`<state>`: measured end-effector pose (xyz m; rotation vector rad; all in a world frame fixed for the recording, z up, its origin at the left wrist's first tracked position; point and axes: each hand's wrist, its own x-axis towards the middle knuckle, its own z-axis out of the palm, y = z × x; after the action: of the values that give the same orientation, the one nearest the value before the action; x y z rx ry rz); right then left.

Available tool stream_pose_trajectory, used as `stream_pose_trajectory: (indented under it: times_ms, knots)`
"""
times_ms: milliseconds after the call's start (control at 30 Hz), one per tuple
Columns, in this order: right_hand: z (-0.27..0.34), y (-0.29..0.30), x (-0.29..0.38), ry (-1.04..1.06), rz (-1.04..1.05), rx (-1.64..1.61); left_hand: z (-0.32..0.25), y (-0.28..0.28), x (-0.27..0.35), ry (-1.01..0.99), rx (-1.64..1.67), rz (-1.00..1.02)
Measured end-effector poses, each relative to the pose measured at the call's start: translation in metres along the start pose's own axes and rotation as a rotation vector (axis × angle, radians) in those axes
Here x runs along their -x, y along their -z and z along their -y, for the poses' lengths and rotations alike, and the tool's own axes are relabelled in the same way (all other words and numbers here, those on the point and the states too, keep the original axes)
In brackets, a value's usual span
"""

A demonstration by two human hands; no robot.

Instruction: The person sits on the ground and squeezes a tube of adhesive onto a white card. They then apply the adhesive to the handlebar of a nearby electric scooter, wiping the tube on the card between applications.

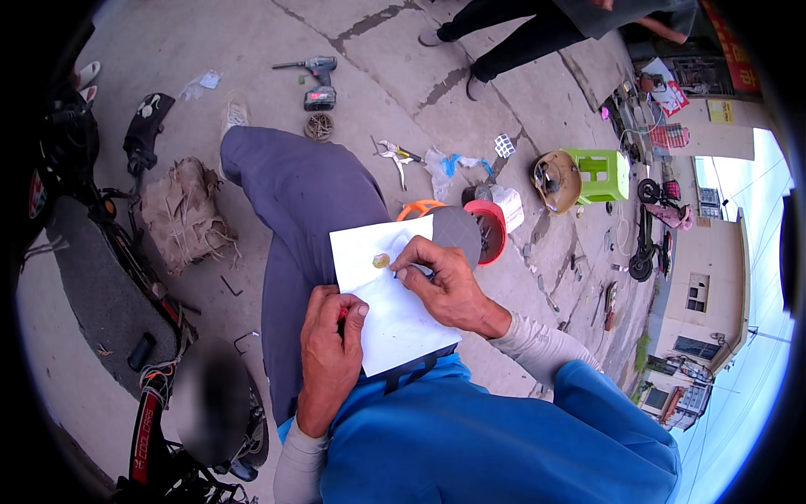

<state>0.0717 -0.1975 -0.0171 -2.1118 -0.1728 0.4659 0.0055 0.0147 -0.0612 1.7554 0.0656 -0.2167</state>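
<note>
A sheet of white paper (403, 321) lies across my lap, with a small yellowish patch (381, 260) on its upper part. My right hand (450, 286) is over the paper, thumb and forefinger pinched beside that patch. A bit of something blue (398, 274) shows at these fingertips; most of it is hidden by the hand. At the paper's left edge, my left hand (330, 353) has its fingers curled. A small red object (342, 313) peeks out between its thumb and forefinger, too covered to identify.
A cordless drill (320, 72), a tub of screws (319, 126) and locking pliers (398, 157) lie ahead. Right are a red bowl (494, 233) and a green stool (604, 176). An electric scooter (148, 428) stands left, near a hex key (231, 286). A person (529, 38) stands beyond.
</note>
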Motion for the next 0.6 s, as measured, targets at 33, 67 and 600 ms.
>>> stream_pose_trajectory:
  times_ms: [33, 67, 600]
  knots:
    - [0.0, 0.0, 0.0, 0.006, -0.002, 0.0, 0.0, 0.0, 0.0, 0.002, 0.0, 0.0]
    - [0.0, 0.0, 0.0, 0.004, -0.001, 0.002, -0.001, 0.0, 0.0, 0.003, -0.001, 0.0]
    - [0.009, 0.003, 0.003, -0.117, 0.038, -0.013, -0.006, 0.0, 0.004, -0.004, -0.016, -0.084]
